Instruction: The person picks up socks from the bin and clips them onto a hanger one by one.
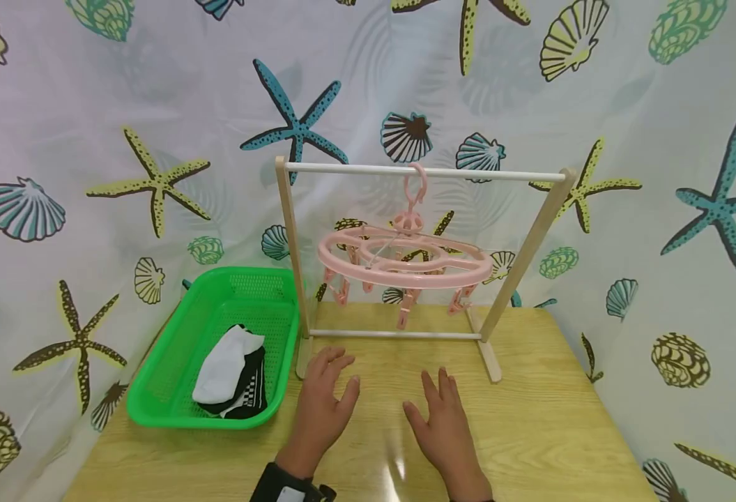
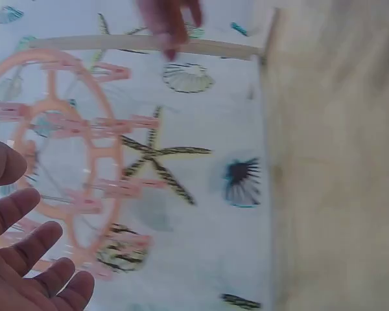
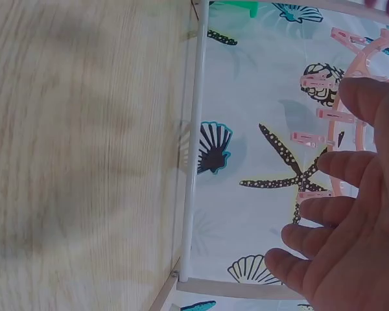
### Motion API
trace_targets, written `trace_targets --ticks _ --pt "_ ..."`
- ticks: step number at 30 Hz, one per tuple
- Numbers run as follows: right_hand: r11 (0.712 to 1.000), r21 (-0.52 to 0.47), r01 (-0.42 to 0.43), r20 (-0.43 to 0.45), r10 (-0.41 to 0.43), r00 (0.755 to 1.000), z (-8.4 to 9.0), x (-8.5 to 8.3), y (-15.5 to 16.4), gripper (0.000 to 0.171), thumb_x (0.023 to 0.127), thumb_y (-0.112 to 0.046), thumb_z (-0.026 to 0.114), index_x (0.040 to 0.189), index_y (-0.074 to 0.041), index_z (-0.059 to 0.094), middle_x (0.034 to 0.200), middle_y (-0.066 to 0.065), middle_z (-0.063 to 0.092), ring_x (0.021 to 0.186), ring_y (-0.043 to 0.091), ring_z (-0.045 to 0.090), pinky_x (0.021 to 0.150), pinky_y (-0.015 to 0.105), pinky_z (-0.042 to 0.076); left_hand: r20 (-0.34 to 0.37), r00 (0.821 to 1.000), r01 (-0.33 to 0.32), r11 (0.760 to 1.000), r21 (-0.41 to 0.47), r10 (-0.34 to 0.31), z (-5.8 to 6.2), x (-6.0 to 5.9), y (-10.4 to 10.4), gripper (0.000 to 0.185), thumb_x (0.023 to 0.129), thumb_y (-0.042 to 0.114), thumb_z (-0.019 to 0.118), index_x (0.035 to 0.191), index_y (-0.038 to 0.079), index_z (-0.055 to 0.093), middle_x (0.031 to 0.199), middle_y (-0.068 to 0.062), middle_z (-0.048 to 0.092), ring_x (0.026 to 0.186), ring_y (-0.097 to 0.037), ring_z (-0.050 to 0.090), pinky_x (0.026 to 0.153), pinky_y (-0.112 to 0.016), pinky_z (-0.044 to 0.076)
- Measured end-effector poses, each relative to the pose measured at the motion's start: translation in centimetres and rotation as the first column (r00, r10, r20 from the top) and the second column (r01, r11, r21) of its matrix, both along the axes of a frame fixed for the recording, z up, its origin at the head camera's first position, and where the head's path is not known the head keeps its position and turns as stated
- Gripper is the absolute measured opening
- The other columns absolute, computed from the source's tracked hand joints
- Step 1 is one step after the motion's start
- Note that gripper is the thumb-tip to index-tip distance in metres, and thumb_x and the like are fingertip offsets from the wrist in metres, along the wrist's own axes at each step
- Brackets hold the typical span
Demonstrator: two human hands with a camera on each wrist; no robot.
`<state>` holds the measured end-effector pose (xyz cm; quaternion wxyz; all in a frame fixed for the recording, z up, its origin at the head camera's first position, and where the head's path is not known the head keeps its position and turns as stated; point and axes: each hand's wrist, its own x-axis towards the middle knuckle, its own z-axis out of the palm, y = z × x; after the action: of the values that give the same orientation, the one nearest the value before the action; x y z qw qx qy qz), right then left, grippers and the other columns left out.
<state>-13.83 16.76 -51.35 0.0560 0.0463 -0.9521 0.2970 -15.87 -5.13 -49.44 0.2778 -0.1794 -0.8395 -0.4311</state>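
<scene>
My left hand [image 1: 324,404] hovers over the wooden table, right of the green basket, its fingers relaxed and holding nothing. My right hand [image 1: 446,429] is also over the table with fingers spread loosely, nothing in it. Beyond both hands, a pink round clip hanger [image 1: 405,279] hangs by its hook from the white top bar [image 1: 349,169] of a wooden rack. Several pink clips [image 1: 403,317] dangle from its ring with nothing in them. In the green basket [image 1: 161,397] lie a white sock [image 1: 226,366] and black patterned socks [image 1: 251,390], folded in a pile.
The rack's wooden posts [image 1: 531,244] stand on feet [image 1: 490,359] on the table [image 1: 543,418], joined by a low white rod [image 1: 399,335]. A white curtain [image 1: 355,84] printed with shells and starfish hangs behind and at both sides.
</scene>
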Motion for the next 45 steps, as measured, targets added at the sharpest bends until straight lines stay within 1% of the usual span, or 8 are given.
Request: trace_targets --ticks 4,10,13,17,21,29,38,45 --pt "0.999 -0.031 0.017 0.024 -0.016 1.0 -0.3 0.2 0.4 0.068 0.099 -0.039 0.06 0.151 -0.001 0.037 0.157 0.029 0.021 0.143 0.05 0.021 0.105 0.066 0.029 -0.127 0.991 0.047 0.999 -0.002 -0.047 3.6 -1.2 -0.8 0.031 0.09 0.009 0.071 0.12 0.002 0.066 0.129 -0.018 0.055 0.123 -0.036 0.05 0.094 -0.055 0.046" --pt "0.999 -0.049 0.012 0.0 -0.012 1.0 -0.6 0.3 0.8 0.066 0.1 -0.038 0.059 0.15 -0.001 0.04 0.156 0.027 0.027 0.139 0.048 0.031 0.102 0.065 0.034 -0.315 0.945 0.074 0.996 -0.046 -0.085 9.6 -4.0 -2.5 0.035 0.087 0.009 0.074 0.119 -0.001 0.065 0.128 -0.021 0.055 0.121 -0.038 0.051 0.097 -0.053 0.044" --pt "0.998 -0.059 0.012 -0.03 -0.013 0.999 -0.7 0.3 1.0 0.062 0.099 -0.033 0.062 0.148 -0.001 0.043 0.154 0.026 0.031 0.137 0.048 0.036 0.102 0.064 0.036 -0.331 0.94 0.053 0.995 -0.083 -0.078 12.2 -5.2 -3.1 0.033 0.089 0.012 0.072 0.118 -0.002 0.065 0.128 -0.023 0.054 0.119 -0.039 0.05 0.096 -0.054 0.043" --pt "0.997 -0.073 -0.004 -0.055 0.0 0.998 -0.6 0.2 1.3 0.058 0.099 -0.03 0.063 0.146 0.0 0.045 0.151 0.027 0.036 0.134 0.048 0.039 0.101 0.064 0.038 -0.265 0.963 0.013 0.986 -0.168 -0.058 14.3 -6.2 -3.2 0.037 0.094 0.021 0.068 0.125 0.0 0.064 0.136 -0.023 0.049 0.125 -0.04 0.045 0.098 -0.058 0.042" --pt "0.997 -0.077 0.001 -0.061 -0.006 0.998 -0.3 0.4 1.7 0.056 0.099 -0.029 0.063 0.144 0.0 0.047 0.149 0.026 0.039 0.133 0.047 0.041 0.099 0.064 0.039 -0.188 0.979 0.031 0.969 -0.244 -0.078 15.0 -7.0 -2.4 0.042 0.097 0.029 0.065 0.131 0.004 0.062 0.142 -0.019 0.046 0.129 -0.039 0.042 0.099 -0.057 0.041" --pt "0.994 -0.113 0.008 -0.085 -0.018 0.996 0.0 0.9 2.3 0.051 0.098 -0.026 0.065 0.139 0.0 0.052 0.145 0.023 0.046 0.131 0.044 0.045 0.099 0.061 0.041 -0.125 0.987 0.062 0.954 -0.294 -0.103 14.2 -7.4 -1.6 0.039 0.098 0.028 0.064 0.128 0.002 0.064 0.13 -0.024 0.052 0.123 -0.042 0.045 0.097 -0.055 0.043" --pt "0.991 -0.136 -0.004 -0.219 -0.026 0.975 0.8 1.3 2.5 0.041 0.095 -0.018 0.069 0.13 0.001 0.059 0.135 0.022 0.054 0.126 0.042 0.05 0.098 0.06 0.042 -0.127 0.983 0.091 0.953 -0.288 -0.132 13.9 -7.5 -1.6 0.032 0.095 0.027 0.069 0.113 0.0 0.069 0.124 -0.023 0.057 0.118 -0.04 0.049 0.097 -0.052 0.044" --pt "0.986 -0.156 -0.057 -0.307 0.006 0.952 2.8 0.9 2.1 0.038 0.094 -0.013 0.069 0.128 0.0 0.06 0.133 0.021 0.056 0.124 0.04 0.053 0.095 0.059 0.045 -0.142 0.978 0.11 0.954 -0.28 -0.154 13.4 -7.4 -1.9 0.031 0.093 0.025 0.071 0.109 -0.001 0.069 0.119 -0.019 0.059 0.116 -0.036 0.051 0.098 -0.049 0.043"
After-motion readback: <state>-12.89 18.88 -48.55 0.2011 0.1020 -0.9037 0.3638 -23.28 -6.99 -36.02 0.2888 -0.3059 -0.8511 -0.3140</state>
